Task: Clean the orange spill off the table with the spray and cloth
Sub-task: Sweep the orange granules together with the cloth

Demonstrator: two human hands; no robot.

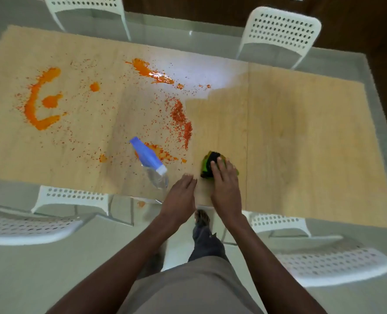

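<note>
Cloth (210, 163) under right hand (225, 185)

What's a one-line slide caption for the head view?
Right hand presses green cloth on wooden table; left hand beside spray bottle; orange spill remains.

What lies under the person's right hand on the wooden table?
Under the right hand lies a bunched green and black cloth on the pale wooden table. The hand covers the cloth's near part, and any spill beneath cannot be seen.
</note>
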